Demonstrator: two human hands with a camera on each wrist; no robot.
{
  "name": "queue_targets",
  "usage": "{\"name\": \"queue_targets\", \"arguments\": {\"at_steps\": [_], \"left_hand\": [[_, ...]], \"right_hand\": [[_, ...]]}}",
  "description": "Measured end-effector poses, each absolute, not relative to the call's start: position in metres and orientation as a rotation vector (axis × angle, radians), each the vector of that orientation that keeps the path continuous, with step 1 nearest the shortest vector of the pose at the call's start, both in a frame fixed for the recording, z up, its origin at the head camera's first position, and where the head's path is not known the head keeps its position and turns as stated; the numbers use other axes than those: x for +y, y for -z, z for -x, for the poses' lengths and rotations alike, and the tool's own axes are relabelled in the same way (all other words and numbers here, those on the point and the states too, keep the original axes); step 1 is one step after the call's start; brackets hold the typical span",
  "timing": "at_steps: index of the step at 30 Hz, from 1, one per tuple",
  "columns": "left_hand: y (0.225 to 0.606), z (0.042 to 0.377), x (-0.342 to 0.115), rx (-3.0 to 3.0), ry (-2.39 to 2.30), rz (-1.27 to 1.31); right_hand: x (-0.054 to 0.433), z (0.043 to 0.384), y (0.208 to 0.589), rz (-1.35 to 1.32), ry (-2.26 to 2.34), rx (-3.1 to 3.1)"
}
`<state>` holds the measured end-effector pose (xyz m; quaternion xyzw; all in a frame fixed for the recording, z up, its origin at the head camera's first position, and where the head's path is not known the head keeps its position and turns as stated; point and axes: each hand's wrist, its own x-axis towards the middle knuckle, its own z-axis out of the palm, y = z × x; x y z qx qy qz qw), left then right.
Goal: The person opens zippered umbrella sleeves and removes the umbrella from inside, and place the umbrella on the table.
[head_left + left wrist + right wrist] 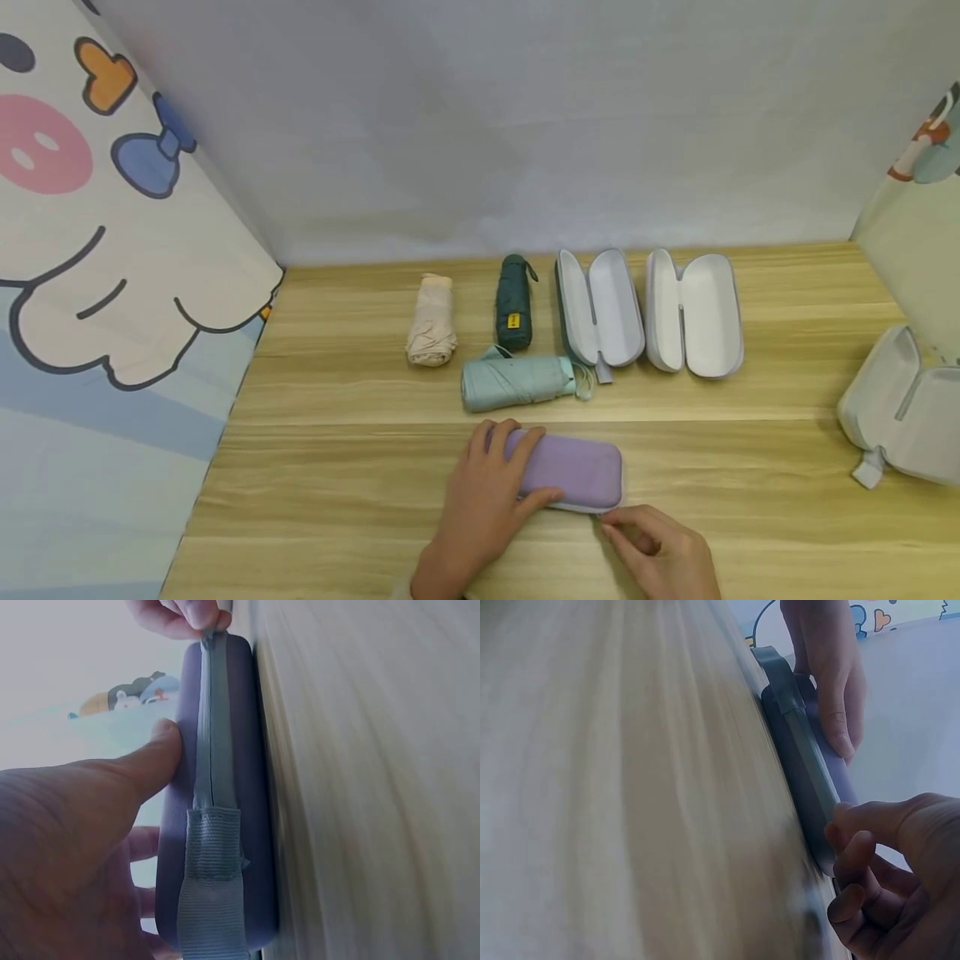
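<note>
A closed purple zippered case (573,471) lies on the wooden table in front of me. My left hand (483,492) grips it from above at its left end, thumb along the near edge and fingers over the far side. At the near right corner my right hand (663,550) pinches the zipper pull, which the fingers mostly hide. In the left wrist view the grey zipper (214,727) runs along the case's side, with a ribbed fabric strap (212,915) at one end. From the right wrist, the thumb and fingertips (844,814) meet at the case's far end from the strap.
Behind the case lies a light green folded umbrella (517,382). Beyond it are a beige one (432,321) and a dark green one (513,304). Two open cases (617,308) (712,317) stand at the back right, and another open case (930,425) at the far right.
</note>
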<state>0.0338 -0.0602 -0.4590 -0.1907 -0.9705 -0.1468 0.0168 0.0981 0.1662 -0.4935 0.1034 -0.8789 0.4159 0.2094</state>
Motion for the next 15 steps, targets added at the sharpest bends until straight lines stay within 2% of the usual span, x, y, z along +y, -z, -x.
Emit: {"name": "queue_targets", "arguments": {"at_steps": [9, 15], "left_hand": [[0.456, -0.036, -0.056, -2.996, 0.375, 0.573], [0.453, -0.031, -0.065, -2.988, 0.538, 0.676]], "right_hand": [[0.165, -0.091, 0.486, -0.165, -1.127, -2.492], [0.167, -0.086, 0.480, -0.106, -1.075, -2.550]]}}
